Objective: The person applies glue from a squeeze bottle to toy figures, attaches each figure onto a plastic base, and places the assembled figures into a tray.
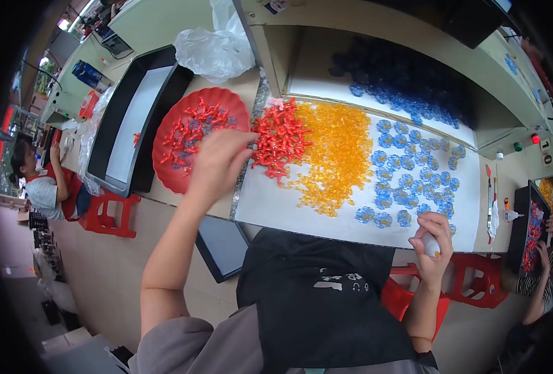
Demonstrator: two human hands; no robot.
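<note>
A: Which containers are showing, and what is lying in them?

B: A red bowl (164, 159) is sitting at the table's left part, holding red pieces (192, 128) mixed with a few blue ones. Beside it, a black tray (117, 118) with a white sheet inside is holding a single red piece. A crumpled clear bag (214, 47) is lying behind the bowl.

A: Where are the hands working?

B: The left hand (217, 159) is reaching over the bowl's right rim, fingers (242, 138) drawn narrow and pointing at the red pile (281, 137) just beside them. Whether they are pinching a piece, I cannot tell. The right hand (433, 240) is staying at the table's near edge, fingers wrapped around a small white bottle (431, 244), just beside the nearest blue flowers (407, 171).

A: What is covering the table?

B: A white mat (289, 209) is carrying three groups, left to right: the red pile, an orange pile (332, 156) touching it, and the blue flowers laid out in loose rows. Behind the mat, a recess is holding a darker heap of blue pieces (401, 81).

A: And the room?

B: Red stools (111, 215) are standing below the table. Other people are sitting at far left and far right, the right one working at a black tray with red pieces.
</note>
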